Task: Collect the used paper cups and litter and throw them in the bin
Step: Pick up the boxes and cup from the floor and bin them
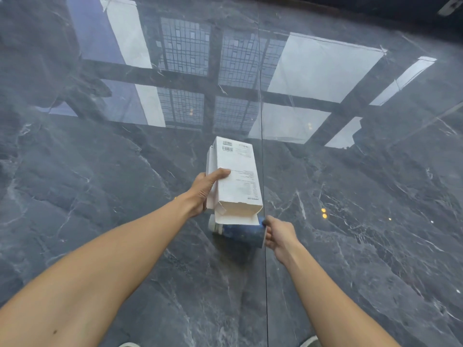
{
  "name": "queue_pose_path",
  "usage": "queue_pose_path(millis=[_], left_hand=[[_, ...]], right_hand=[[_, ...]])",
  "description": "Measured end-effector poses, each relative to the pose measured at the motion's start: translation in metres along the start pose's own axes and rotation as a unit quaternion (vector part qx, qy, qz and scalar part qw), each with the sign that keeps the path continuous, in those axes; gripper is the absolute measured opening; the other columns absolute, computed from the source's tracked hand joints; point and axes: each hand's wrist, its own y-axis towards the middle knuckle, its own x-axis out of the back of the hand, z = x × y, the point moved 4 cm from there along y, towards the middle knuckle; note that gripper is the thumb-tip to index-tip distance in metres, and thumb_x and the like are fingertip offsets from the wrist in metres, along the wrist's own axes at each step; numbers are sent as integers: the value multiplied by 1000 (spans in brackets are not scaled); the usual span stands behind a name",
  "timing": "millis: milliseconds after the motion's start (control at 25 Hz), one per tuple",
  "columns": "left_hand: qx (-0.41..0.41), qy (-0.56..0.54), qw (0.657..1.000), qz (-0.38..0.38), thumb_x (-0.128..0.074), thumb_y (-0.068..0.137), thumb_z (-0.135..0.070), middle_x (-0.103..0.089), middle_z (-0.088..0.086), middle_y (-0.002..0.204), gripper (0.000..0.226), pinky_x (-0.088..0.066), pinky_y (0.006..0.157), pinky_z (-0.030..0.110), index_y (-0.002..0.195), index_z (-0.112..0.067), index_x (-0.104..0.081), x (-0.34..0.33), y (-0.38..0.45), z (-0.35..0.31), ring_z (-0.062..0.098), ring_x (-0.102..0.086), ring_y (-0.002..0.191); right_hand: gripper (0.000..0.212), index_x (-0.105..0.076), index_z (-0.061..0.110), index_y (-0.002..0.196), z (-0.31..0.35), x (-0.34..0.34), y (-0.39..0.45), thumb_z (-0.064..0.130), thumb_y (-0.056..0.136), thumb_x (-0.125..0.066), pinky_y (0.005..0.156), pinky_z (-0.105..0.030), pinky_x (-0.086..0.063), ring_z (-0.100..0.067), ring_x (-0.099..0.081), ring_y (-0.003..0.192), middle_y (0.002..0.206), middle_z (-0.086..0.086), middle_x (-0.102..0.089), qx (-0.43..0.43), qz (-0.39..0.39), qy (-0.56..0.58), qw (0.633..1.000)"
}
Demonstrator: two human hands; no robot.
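Observation:
My left hand point(204, 189) grips a white cardboard box point(235, 176) with printed text and a barcode, thumb on its top face, one end flap open toward me. Just below the box, my right hand point(278, 234) pinches the rim of a dark blue paper cup point(240, 232) that lies sideways, its white base pointing left. Whether the cup rests on the floor or hangs above it is unclear. The box's open flap overlaps the cup's upper side.
A glossy dark marble floor point(125, 221) fills the view, with bright window reflections across the upper half. A thin tile joint point(263, 121) runs top to bottom past the box. The tips of my shoes point(309, 341) show at the bottom edge.

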Motion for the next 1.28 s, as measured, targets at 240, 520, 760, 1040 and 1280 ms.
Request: queue_pose_path(millis=[240,520,760,1040,1280], left_hand=[[4,-30,998,-47,-97,52,-42,-76,14,127,103,-65,84,50,139,-10,-53,16,-119,-65,33,-77,111],[28,-46,988,-146,-93,56,-41,-70,7,127,97,-60,91,49,138,-16,-48,17,-378,-170,29,-70,113],[26,-108,970,-217,-93,47,-47,-71,9,126,105,-56,102,51,138,-15,-53,51,-615,-244,30,-70,114],[9,-151,937,-315,-95,73,-28,-69,5,123,78,-55,96,47,136,-16,-50,97,-792,-225,26,-67,111],[11,-209,886,-414,-89,81,-30,-68,4,118,67,-54,75,39,132,-16,-49,139,-903,-146,22,-67,102]], right_hand=[[22,-36,1,68,110,3,-87,7,77,-55,59,-38,-13,-24,-21,67,73,-9,-28,186,-54,-42,980],[41,-30,4,66,225,-9,-361,15,88,-63,64,-38,-19,-21,-22,67,70,-6,-24,275,61,-155,947],[28,-58,19,66,275,-42,-611,17,93,-66,60,-24,-36,-3,-42,56,57,15,-49,300,145,-273,902],[17,-61,21,74,216,-83,-742,22,91,-60,64,-36,-44,-12,-48,66,68,6,-57,345,201,-379,835],[28,-55,32,67,143,-115,-796,20,92,-59,56,-24,-33,-8,-42,59,66,11,-52,330,275,-429,795]])
